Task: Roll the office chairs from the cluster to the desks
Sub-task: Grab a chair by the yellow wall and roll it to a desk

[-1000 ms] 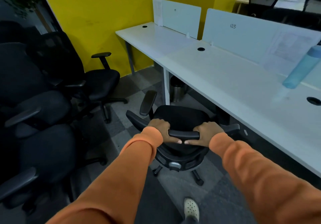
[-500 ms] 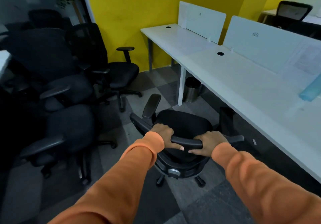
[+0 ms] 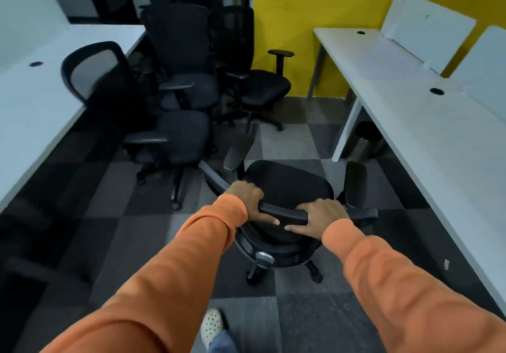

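Observation:
A black office chair (image 3: 287, 188) stands on the carpet right in front of me, seen from above and behind. My left hand (image 3: 247, 199) and my right hand (image 3: 321, 217) both grip the top bar of its backrest, fingers curled over it. The chair sits in the aisle between a white desk on the right (image 3: 410, 100) and a white desk on the left (image 3: 32, 98). A cluster of several black office chairs (image 3: 189, 84) is packed ahead and to the left, against the yellow wall.
A steel waste bin (image 3: 365, 141) sits under the right desk beside its leg. White divider panels (image 3: 427, 29) line the right desk's far side. One chair with a mesh back (image 3: 90, 70) is tucked at the left desk. Grey checkered carpet (image 3: 137, 229) lies open on my left.
My view has swung left, so the chair cluster now lies ahead and the left desk has appeared. The held chair has turned away from the right desk into the aisle. Both hands keep their grip.

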The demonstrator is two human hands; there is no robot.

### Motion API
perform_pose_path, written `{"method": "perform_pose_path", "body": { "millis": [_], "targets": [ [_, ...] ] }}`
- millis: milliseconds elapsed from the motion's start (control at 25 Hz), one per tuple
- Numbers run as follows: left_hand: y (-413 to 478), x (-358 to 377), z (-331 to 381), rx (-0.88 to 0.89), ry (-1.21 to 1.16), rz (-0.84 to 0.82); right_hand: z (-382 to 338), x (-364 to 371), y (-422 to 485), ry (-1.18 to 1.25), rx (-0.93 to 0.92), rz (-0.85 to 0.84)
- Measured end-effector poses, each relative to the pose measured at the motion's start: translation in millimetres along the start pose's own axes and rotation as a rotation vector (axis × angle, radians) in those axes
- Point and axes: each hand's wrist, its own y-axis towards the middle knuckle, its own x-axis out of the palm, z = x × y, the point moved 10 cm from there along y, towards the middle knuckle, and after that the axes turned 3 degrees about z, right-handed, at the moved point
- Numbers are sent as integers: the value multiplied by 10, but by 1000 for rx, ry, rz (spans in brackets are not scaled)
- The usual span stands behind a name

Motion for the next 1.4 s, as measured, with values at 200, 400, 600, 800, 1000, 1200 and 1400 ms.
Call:
{"method": "perform_pose_path", "body": {
  "millis": [200, 400, 600, 800, 1000, 1200, 1400],
  "targets": [
    [-690, 146, 113, -110, -1, -13, -390, -14, -414, -44, -100, -19],
    [-1355, 315, 85, -155, 13, -42, -944, 48, -787, -61, -169, -31],
    [-2023, 447, 214, -177, 19, -42, -1357, 44, -1222, -79, -208, 0],
    [-2899, 623, 482, -251, -19, -25, -1833, 67, -1889, -103, -289, -8],
    [-3791, 800, 641, -340, -2, -17, -2393, 105, -2509, -97, -387, -23],
    [-4655, 937, 809, -429, -5, -47, -2960, 192, -3026, -76, -515, -37],
    [-5402, 1036, 1162, -577, -8, -17, -3349, 215, -3532, -98, -713, -1]
  ]
}}
